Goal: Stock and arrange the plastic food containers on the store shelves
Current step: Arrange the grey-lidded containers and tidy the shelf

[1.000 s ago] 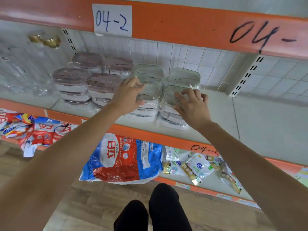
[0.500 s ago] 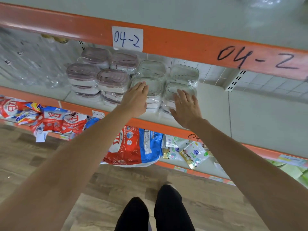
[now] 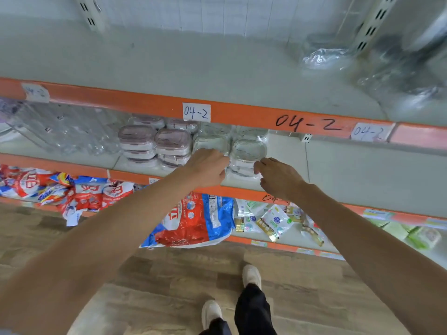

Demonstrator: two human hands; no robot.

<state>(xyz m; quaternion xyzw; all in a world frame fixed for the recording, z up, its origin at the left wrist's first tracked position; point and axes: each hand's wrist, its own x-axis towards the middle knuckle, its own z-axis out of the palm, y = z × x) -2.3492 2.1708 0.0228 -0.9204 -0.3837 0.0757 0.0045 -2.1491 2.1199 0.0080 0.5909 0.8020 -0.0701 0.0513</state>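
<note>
Two stacks of clear-lidded plastic containers (image 3: 249, 151) stand side by side on the middle shelf (image 3: 338, 170). Left of them are two stacks of brown-lidded containers (image 3: 173, 143), with more stacks behind. My left hand (image 3: 208, 168) is at the front of the left clear stack (image 3: 210, 142), fingers bent against it and hiding its lower part. My right hand (image 3: 278, 177) hovers at the lower right corner of the right clear stack, fingers loosely curled and holding nothing.
An orange shelf rail (image 3: 242, 114) with "04-2" labels hangs above the containers. Clear plastic-wrapped goods (image 3: 60, 129) lie to the left. Detergent bags (image 3: 193, 218) and small packets (image 3: 273, 221) fill the lower shelf. The middle shelf is bare to the right.
Both hands have slid off the clear lids toward the shelf's front edge, fingers now curled. My view has drawn back and risen, showing the upper shelf.
</note>
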